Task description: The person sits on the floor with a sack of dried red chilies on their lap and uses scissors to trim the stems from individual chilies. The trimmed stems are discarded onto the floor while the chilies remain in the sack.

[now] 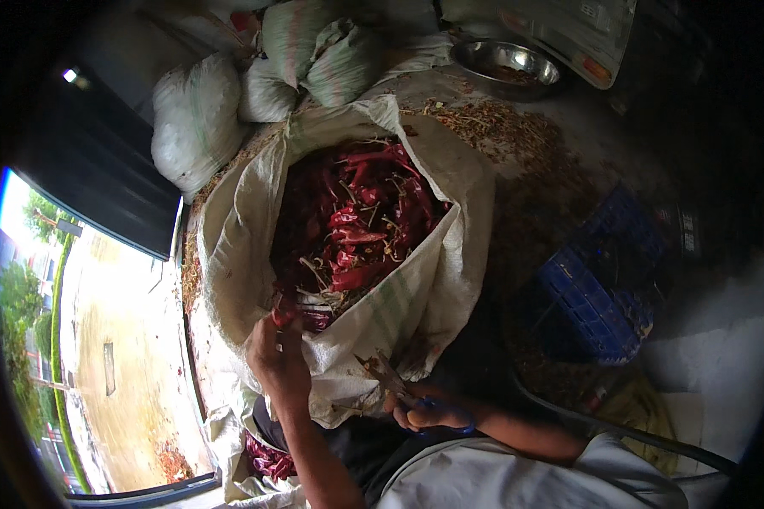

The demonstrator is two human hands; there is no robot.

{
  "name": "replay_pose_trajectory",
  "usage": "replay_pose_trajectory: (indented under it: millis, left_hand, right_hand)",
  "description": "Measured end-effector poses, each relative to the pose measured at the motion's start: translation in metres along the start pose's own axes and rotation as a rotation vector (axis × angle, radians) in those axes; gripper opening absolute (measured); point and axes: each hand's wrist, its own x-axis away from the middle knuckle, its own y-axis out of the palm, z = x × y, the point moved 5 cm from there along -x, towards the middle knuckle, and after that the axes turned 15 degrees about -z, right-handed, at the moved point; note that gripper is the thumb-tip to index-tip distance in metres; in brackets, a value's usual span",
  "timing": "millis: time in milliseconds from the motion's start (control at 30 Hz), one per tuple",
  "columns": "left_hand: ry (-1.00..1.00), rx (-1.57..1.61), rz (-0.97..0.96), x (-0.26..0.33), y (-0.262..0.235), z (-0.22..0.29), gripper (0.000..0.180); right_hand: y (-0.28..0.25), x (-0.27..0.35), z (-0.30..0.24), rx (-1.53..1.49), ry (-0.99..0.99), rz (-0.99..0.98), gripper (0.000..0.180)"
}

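Observation:
A large white woven sack stands wide-mouthed in front of me, filled with dried red chili peppers that carry pale stems. At its near left rim my left hand is closed, fingers pinching a dried red chili pepper. Low in front of the sack, my right hand grips a pair of scissors with blue handles. The blades point up and left toward the sack's near side, apart from the left hand. A second sack with red chili peppers sits beside my left forearm.
Several filled woven sacks lean at the back left. A metal basin with brown bits stands at the back right, near scattered stems. On the right is a blue plastic crate. A bright doorway opens at the left.

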Motion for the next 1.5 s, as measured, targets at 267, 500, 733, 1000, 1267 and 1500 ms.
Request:
replay_pose_trajectory:
  millis: [267, 500, 733, 1000, 1267, 1500]
  left_hand:
    - [-0.190, 0.822, -0.036, 0.047, 0.024, -0.005, 0.022]
    - [-0.287, 0.748, -0.062, 0.091, 0.029, -0.010, 0.021]
    - [0.096, -0.305, -0.040, 0.101, 0.028, 0.010, 0.022]
    - [0.093, -0.360, -0.103, 0.104, 0.032, 0.017, 0.029]
    - [0.046, -0.317, -0.223, 0.099, 0.029, 0.020, 0.038]
    - [0.047, -0.188, -0.025, 0.112, 0.038, 0.005, 0.020]
  right_hand:
    - [0.019, -0.013, -0.024, 0.172, -0.017, 0.008, 0.054]
    - [0.030, -0.021, -0.061, 1.034, 0.049, 0.450, 0.044]
    - [0.034, -0.015, -0.067, 1.457, 0.176, 0.605, 0.050]
    - [0.036, -0.009, -0.064, 1.501, 0.167, 0.599, 0.045]
    - [0.037, -0.009, -0.062, 1.428, 0.123, 0.563, 0.043]
    - [0.035, -0.011, -0.039, 0.943, -0.002, 0.371, 0.033]
